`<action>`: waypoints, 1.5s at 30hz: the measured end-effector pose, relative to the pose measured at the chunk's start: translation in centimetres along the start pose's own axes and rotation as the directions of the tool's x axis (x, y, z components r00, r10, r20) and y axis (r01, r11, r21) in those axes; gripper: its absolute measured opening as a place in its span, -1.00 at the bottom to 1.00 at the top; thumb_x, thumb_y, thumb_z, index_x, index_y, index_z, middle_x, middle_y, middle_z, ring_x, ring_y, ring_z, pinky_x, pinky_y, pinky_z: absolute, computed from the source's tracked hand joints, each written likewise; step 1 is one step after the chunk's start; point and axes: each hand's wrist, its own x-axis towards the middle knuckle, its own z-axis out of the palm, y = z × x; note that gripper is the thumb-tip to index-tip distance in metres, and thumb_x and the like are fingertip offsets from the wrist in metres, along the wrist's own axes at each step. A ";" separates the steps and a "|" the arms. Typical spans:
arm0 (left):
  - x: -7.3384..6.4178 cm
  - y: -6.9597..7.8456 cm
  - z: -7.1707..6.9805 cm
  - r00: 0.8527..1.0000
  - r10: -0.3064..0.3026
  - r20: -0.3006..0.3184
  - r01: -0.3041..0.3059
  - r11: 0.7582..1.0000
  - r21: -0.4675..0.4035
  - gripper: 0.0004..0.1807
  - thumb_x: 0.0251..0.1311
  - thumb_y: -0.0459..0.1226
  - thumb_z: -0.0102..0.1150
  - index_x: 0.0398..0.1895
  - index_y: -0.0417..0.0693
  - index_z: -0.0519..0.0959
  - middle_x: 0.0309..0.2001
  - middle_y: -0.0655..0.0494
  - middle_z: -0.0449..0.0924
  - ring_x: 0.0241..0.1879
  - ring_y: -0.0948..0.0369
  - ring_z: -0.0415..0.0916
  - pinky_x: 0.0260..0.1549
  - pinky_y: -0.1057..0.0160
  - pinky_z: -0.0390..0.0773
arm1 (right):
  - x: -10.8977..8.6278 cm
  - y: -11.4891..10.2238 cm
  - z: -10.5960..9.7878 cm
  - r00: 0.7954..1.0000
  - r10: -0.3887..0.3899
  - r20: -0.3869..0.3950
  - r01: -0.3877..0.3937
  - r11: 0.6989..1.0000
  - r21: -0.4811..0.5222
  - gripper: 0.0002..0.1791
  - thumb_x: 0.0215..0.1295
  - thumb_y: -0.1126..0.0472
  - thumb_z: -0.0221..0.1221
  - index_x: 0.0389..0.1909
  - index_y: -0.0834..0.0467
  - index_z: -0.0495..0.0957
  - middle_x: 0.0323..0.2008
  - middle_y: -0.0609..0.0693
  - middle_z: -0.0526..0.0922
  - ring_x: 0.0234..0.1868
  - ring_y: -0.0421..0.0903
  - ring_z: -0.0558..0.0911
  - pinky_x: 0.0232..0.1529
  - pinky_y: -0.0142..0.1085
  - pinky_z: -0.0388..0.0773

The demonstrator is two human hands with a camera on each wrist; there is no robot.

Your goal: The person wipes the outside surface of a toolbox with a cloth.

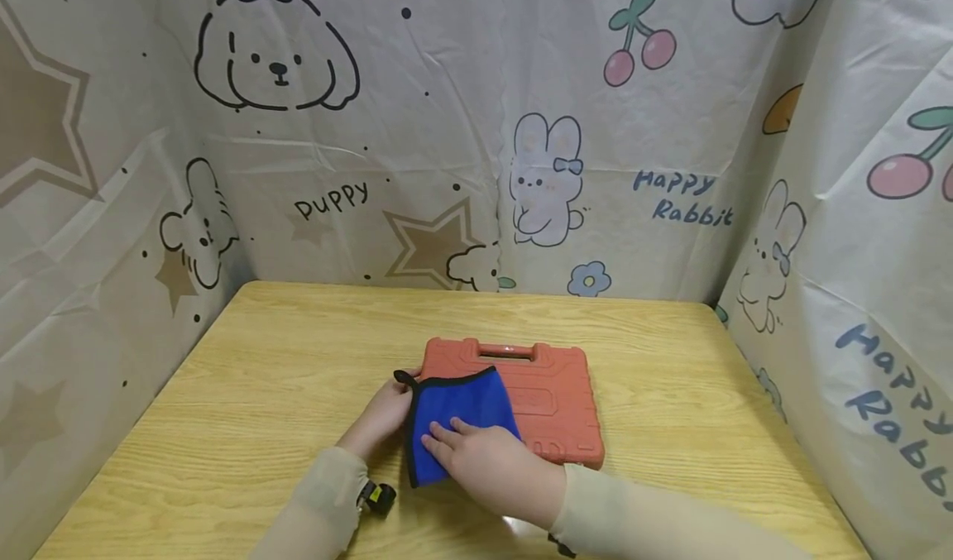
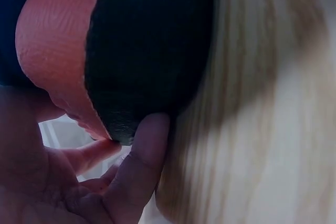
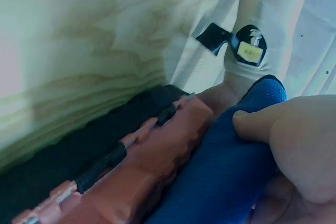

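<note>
Left hand (image 1: 389, 409): fingers grip red case (image 1: 554, 394).
Right hand (image 1: 497, 465): fingers spread on blue cloth (image 1: 462, 400).
Progress: cloth covers case's left part only.

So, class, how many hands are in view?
2: the left hand touching the red case, partly behind the blue cloth; the right hand resting on it.
</note>
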 end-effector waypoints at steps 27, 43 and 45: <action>-0.3 0.1 -0.1 0.999 0.029 0.034 -0.030 0.999 0.040 -0.40 0.51 -0.12 -0.02 0.42 -0.40 0.33 0.30 -0.41 0.48 0.28 -0.19 0.47 0.28 -0.14 0.43 | -3.4 4.2 -2.1 0.997 0.040 -0.064 0.005 0.812 0.583 -0.65 0.48 0.29 0.20 0.20 -0.04 0.66 0.05 -0.23 0.73 -0.01 -0.36 0.67 0.01 -0.44 0.61; -0.5 0.2 -0.1 0.999 0.015 0.041 -0.016 1.000 0.027 -0.43 0.54 -0.12 -0.03 0.42 -0.36 0.33 0.24 -0.32 0.54 0.20 -0.06 0.52 0.20 -0.12 0.48 | -0.4 11.4 -6.4 0.891 0.363 -0.273 -0.162 0.816 0.555 -0.83 0.47 0.37 0.07 -0.13 0.12 0.62 -0.31 -0.05 0.68 -0.30 -0.12 0.64 -0.20 -0.17 0.62; -0.4 0.3 0.0 0.999 -0.005 0.039 0.005 1.000 0.018 -0.43 0.55 -0.12 -0.03 0.44 -0.33 0.32 0.25 -0.30 0.54 0.21 -0.04 0.51 0.24 -0.14 0.46 | 0.5 12.3 -6.4 0.887 0.380 -0.263 -0.184 0.813 0.552 -0.81 0.50 0.35 0.07 -0.05 0.12 0.63 -0.23 -0.01 0.73 -0.23 -0.08 0.69 -0.12 -0.12 0.67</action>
